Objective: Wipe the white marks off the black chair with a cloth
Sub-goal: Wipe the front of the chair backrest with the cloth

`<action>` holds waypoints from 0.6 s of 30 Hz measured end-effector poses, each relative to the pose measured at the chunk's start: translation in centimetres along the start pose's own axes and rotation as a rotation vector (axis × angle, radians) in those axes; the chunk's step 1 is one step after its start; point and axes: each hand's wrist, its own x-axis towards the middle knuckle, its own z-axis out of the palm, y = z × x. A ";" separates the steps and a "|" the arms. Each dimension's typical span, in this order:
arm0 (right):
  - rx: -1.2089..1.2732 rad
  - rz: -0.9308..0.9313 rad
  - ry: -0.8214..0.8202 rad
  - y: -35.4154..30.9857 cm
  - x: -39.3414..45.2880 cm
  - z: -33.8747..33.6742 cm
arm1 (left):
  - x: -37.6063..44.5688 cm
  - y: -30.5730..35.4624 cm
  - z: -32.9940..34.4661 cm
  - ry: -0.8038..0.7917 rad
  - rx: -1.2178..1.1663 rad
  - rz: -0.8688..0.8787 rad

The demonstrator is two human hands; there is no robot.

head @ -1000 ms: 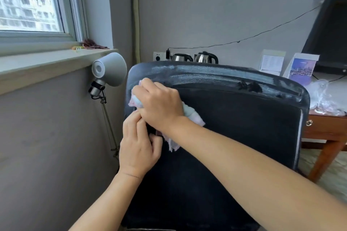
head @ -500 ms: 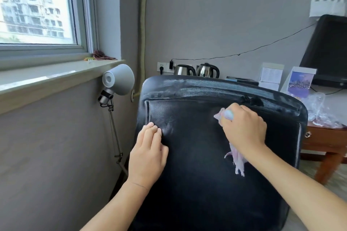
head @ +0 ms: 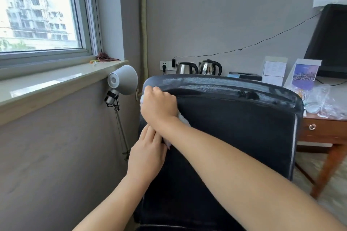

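Note:
The black chair [head: 234, 137] faces away from me, its backrest filling the middle of the view. White marks [head: 206, 83] streak its top edge, and a pale line runs down its right side. My right hand [head: 159, 105] is closed on a light cloth [head: 183, 118] and presses it against the backrest's upper left corner. Most of the cloth is hidden under the hand. My left hand [head: 148, 154] lies flat on the backrest's left edge just below, fingers together, partly under my right forearm.
A grey lamp [head: 123, 80] on a thin stand is just left of the chair, under the window sill [head: 56, 82]. Behind the chair are two kettles [head: 199, 67], cards and a monitor [head: 330, 41]. A wooden table [head: 323, 133] stands at right.
My right hand has swept the cloth from the backrest's upper right back to its upper left corner. My left hand has stayed on the left edge.

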 end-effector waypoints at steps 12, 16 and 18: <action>-0.230 0.400 -0.063 18.1 -4.0 -6.7 | 0.1 0.4 0.0 -0.148 0.164 0.016; -0.298 0.552 -0.067 23.5 -6.7 -8.2 | 1.0 1.8 -0.8 -0.148 0.262 0.039; -0.287 0.628 -0.053 25.2 -7.6 -8.7 | 2.0 3.0 -1.5 -0.170 0.289 0.041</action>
